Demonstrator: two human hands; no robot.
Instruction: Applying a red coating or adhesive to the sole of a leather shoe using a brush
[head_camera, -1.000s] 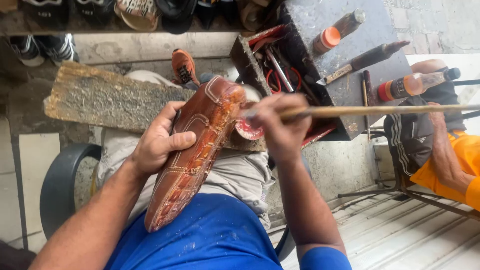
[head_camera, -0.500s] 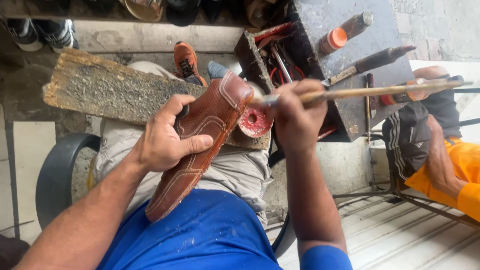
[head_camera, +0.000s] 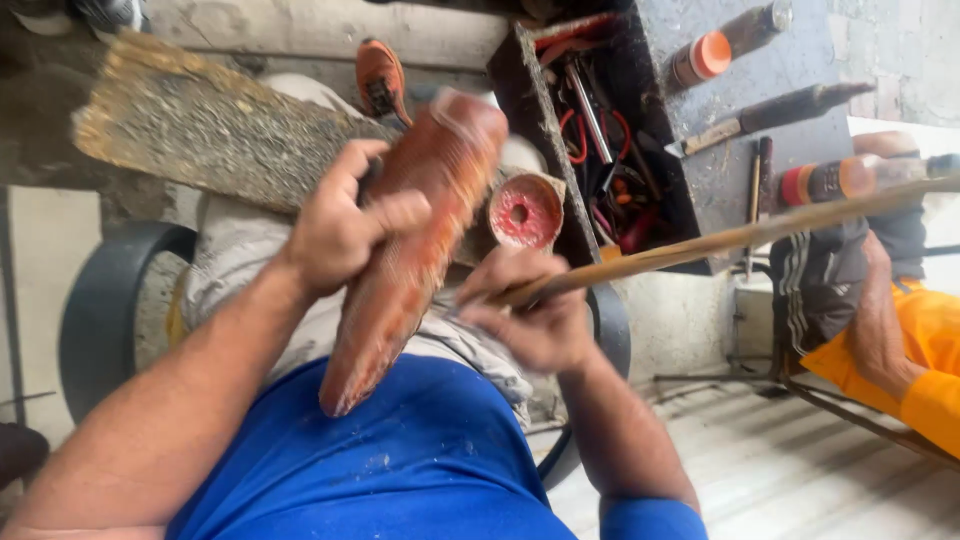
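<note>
My left hand (head_camera: 345, 225) grips a long reddish-brown leather shoe (head_camera: 410, 250) around its middle, holding it tilted over my lap with the toe toward my blue shirt. My right hand (head_camera: 535, 315) sits just right of the shoe's side and holds a long thin wooden stick (head_camera: 740, 238) that stretches away to the right. A small round tin of red polish (head_camera: 525, 212) rests on my knee between the shoe and the toolbox.
A rough wooden plank (head_camera: 200, 140) lies across my lap. A dark toolbox (head_camera: 620, 130) with pliers and tools stands ahead, with bottles (head_camera: 720, 50) on its top. Another person's leg and orange clothing (head_camera: 890, 340) are at the right. An orange shoe (head_camera: 378, 78) lies beyond.
My right hand has dropped from beside the tin to the lower side of the shoe, the stick swinging with it. The shoe has tilted more upright in my left hand.
</note>
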